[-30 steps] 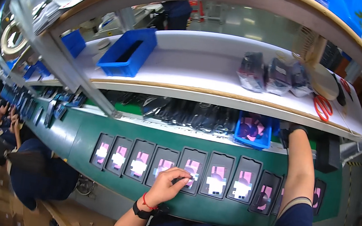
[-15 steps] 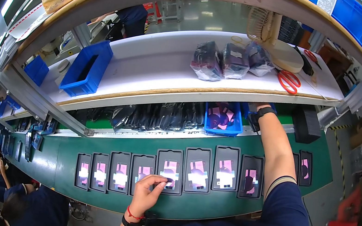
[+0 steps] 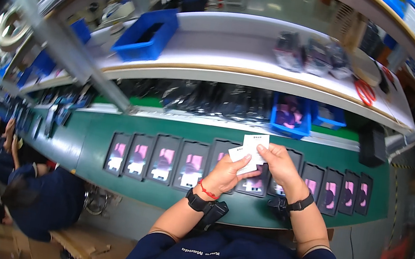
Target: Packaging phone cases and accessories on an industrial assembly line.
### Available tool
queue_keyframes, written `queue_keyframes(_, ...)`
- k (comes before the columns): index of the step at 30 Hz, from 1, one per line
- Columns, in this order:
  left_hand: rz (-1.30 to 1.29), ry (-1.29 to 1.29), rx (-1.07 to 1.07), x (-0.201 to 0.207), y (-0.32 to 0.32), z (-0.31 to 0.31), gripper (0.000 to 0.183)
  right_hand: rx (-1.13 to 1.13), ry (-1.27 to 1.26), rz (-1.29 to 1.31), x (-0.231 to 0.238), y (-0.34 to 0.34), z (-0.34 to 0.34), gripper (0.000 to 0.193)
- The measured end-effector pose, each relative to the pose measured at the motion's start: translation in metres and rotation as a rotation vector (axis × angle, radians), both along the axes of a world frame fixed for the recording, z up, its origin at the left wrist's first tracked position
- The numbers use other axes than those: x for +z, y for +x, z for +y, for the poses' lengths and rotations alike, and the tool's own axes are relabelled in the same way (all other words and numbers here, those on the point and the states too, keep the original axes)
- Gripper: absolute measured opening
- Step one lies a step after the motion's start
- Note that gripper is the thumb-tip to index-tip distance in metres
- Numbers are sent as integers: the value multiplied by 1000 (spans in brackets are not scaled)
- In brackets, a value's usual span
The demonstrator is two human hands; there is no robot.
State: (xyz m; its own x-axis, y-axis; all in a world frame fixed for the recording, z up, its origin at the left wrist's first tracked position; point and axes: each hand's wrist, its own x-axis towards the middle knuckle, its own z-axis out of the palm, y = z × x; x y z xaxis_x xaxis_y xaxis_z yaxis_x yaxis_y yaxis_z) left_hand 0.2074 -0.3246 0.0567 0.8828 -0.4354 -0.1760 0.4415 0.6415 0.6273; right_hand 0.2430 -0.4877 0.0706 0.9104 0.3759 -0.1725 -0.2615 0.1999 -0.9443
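Above the row of black trays, my two hands are close together. My left hand [image 3: 226,175] pinches a white card [image 3: 239,159] between thumb and fingers. My right hand [image 3: 283,168] grips another white card [image 3: 255,141], which overlaps the first; both bear small dark print. Whether either is a stack of several cards, I cannot tell. Below them, black trays [image 3: 168,141] stand side by side along the green bench, with pink and white or dark flat pieces inside. My hands and forearms partly hide the middle trays.
Behind the trays are a blue bin [image 3: 288,132] of pink and dark pieces, a second blue bin [image 3: 329,125] and black plastic-wrapped items [image 3: 217,100]. The white shelf [image 3: 215,39] above carries a blue box [image 3: 141,51], bagged bundles [image 3: 289,53] and red-handled scissors [image 3: 365,92]. Other people sit at left.
My right hand has come back from the blue bin behind the trays and now holds a white card. My left hand has moved right and grips one too. The view has shifted.
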Motion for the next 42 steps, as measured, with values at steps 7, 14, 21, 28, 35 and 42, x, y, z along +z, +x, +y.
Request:
queue_keyframes(7,-42,141,303,-1,-55,97,33,315,-292,-225,13,2,95,6)
queue_keyframes(14,58,138,695,-12,-102,184,30,539,-321,-236,25,-12,200,38)
queue_keyframes(21,136,259,1266,-43,-147,263,26,332,-352,-201,-9,5,319,41)
queue_keyframes(28,87,337,1305,-53,-145,267,27,416,-455,-558,-41,-13,359,41)
queue_keyframes(35,85,329,1182,-54,-130,265,31,676,-249,-184,-17,-18,333,18)
queue_keyframes(42,74,321,1123,-55,-126,263,31,561,-423,-452,-27,-4,321,11)
